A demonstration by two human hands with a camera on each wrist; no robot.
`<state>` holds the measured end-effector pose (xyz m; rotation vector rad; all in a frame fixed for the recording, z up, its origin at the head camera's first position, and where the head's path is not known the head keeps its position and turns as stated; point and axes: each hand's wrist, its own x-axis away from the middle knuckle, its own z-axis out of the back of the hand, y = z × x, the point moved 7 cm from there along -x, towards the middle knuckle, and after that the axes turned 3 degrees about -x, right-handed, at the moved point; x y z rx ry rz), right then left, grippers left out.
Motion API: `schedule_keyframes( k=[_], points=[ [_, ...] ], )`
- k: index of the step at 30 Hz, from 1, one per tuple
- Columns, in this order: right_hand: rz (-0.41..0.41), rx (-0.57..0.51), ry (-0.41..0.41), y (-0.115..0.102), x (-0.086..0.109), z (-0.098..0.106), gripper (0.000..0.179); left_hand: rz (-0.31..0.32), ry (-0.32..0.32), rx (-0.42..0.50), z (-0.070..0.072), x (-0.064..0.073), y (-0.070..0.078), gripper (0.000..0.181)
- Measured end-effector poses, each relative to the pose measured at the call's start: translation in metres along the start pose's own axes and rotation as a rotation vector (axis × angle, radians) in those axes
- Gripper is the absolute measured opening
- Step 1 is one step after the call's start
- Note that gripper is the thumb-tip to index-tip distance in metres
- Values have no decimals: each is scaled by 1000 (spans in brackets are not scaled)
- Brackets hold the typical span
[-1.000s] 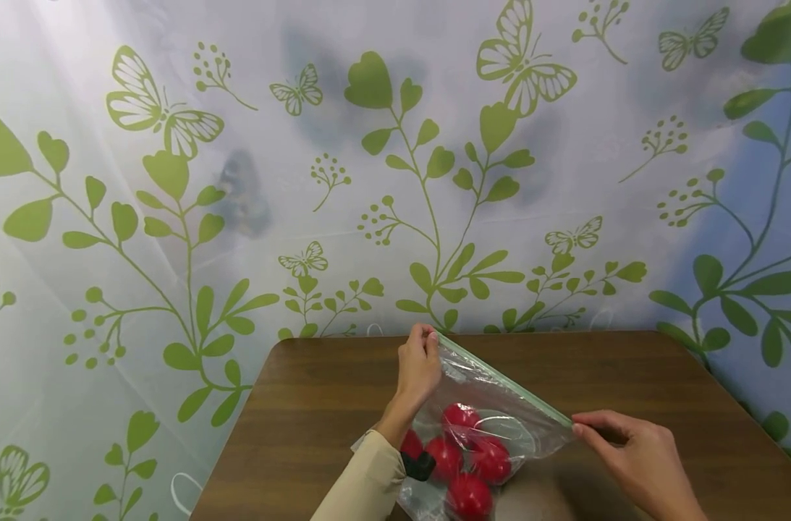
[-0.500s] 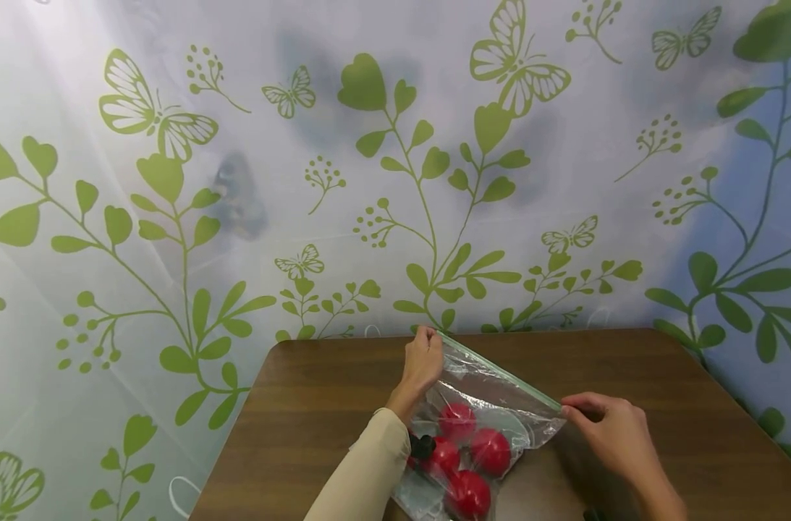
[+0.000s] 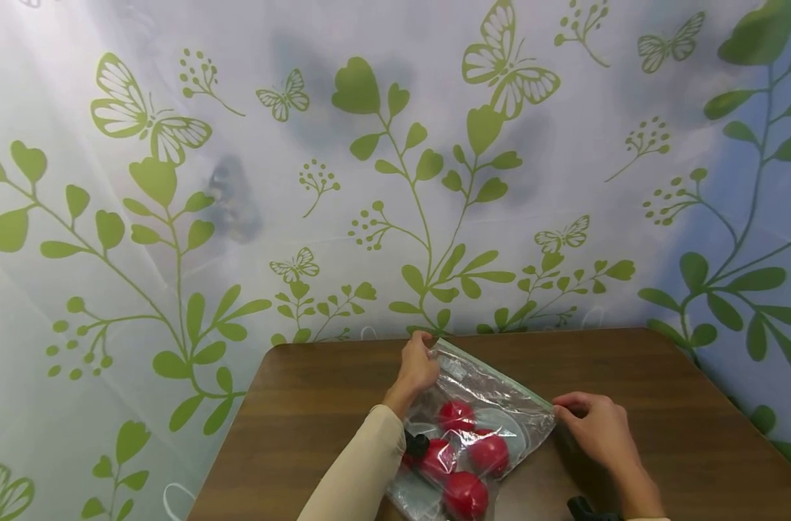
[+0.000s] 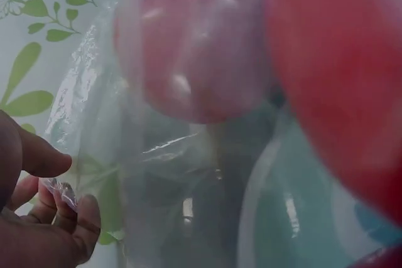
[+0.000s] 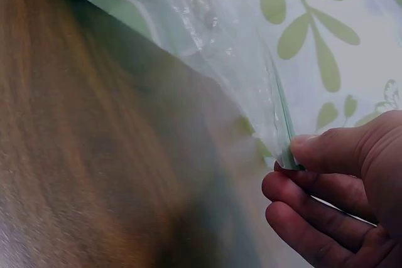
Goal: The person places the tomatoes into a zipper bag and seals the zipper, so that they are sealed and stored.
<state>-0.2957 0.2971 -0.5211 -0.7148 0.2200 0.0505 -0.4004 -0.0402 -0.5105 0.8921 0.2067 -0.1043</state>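
Observation:
A clear plastic zip bag (image 3: 525, 405) with a pale green zip strip lies slanted over the table, several smooth round red balls (image 3: 465, 496) inside it. A pale rounded shape with a white rim (image 4: 251, 218) shows among the balls; its kind is unclear. My left hand (image 3: 417, 367) is at the bag's upper left corner, a fold of plastic between its curled fingers in the left wrist view. At the strip's other end, my right hand (image 3: 597, 428) pinches the corner between thumb and forefinger (image 5: 282, 174). The left forearm hides part of the bag's left side.
The brown wooden table (image 3: 317, 391) spreads out around the bag. Behind it hangs a pale curtain (image 3: 369, 181) printed with green leaves and butterflies. Black wrist-camera pieces (image 3: 416, 443) sit at both wrists.
The right hand has moved a little left with its corner of the bag. The zip strip looks less stretched, and the left hand's end has come slightly lower in the view.

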Motion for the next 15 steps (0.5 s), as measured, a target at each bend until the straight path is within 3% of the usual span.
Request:
schedule_keyframes(
  k=[4,6,7,9,15],
  points=[
    [-18,1,-22,5,1,-9,11,-14,41,-35,-34,-26,-66,59],
    [-25,-7,-26,6,1,-11,13,3,34,-7,-47,-38,-95,56],
    [-28,-12,-25,6,2,-11,14,22,17,5,-47,-39,-100,54],
    [-29,-22,-12,5,3,-10,18,31,3,37,-34,-32,-94,48],
    [18,-38,75,-8,6,6,36,109,-40,96,57,26,-19,39]
  ],
)
